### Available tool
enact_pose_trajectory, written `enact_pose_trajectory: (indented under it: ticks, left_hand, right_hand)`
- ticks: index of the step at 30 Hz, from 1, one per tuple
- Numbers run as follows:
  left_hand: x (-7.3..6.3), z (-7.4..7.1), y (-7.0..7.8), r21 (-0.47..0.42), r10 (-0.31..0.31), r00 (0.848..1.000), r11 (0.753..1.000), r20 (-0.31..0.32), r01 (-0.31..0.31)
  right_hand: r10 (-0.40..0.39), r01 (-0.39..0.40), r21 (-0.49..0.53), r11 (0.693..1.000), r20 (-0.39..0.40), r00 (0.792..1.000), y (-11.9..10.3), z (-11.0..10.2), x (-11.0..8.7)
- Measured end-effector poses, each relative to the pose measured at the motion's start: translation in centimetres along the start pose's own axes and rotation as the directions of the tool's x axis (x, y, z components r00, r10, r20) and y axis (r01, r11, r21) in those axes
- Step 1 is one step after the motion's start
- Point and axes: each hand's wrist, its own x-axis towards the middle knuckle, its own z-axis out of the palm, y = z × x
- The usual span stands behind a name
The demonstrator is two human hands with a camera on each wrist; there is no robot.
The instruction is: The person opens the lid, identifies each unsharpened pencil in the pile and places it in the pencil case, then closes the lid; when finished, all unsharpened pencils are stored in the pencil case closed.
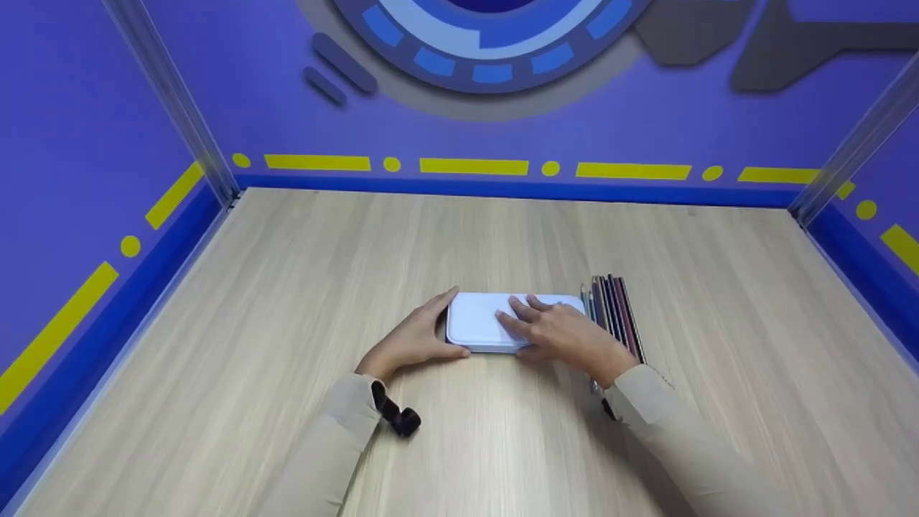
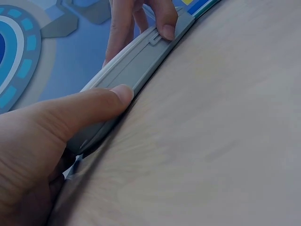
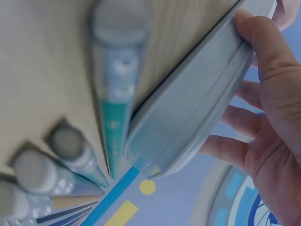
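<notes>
A flat white pencil case (image 1: 479, 319) with rounded corners lies on the table, its lid down. My left hand (image 1: 416, 337) grips its left end, thumb along the front edge and fingers round the far left corner. On the case's right half lies my right hand (image 1: 563, 334), fingers spread over the lid. Its thumb touches the front side by a small clasp (image 2: 154, 38), as the left wrist view shows. Several pencils (image 1: 619, 309) lie side by side to the right of the case, partly hidden under my right hand and wrist.
The pale wood-grain table (image 1: 344, 251) is enclosed by blue panels (image 1: 251, 100) with yellow markings at the back and both sides. A dark strap with a small camera (image 1: 406, 422) sits on my left wrist. The pencils' blunt ends (image 3: 120, 23) loom close in the right wrist view.
</notes>
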Motion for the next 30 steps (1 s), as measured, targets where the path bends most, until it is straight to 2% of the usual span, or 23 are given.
enact_pose_trajectory:
  ticks: [9,15,25,30]
  left_hand:
    - [0.03,-0.01,0.02,-0.001,0.021,1.000,1.000,-0.005,-0.021]
    - [0.06,0.05,-0.03,-0.002,0.025,1.000,1.000,-0.010,-0.025]
    - [-0.03,0.14,0.03,-0.027,0.009,1.000,1.000,-0.018,-0.010]
    - [-0.08,0.15,0.11,-0.027,-0.001,1.000,1.000,-0.010,0.000]
  right_hand:
    - [-0.035,0.034,-0.038,0.999,-0.038,0.999,0.19,0.12,0.05]
    - [-0.046,0.045,-0.032,0.998,-0.032,0.998,0.36,0.18,-0.01]
    - [-0.010,0.023,0.146,0.989,-0.089,0.996,0.73,0.10,-0.36]
    - [0.029,-0.011,0.200,0.980,-0.087,0.996,0.99,0.00,-0.91]
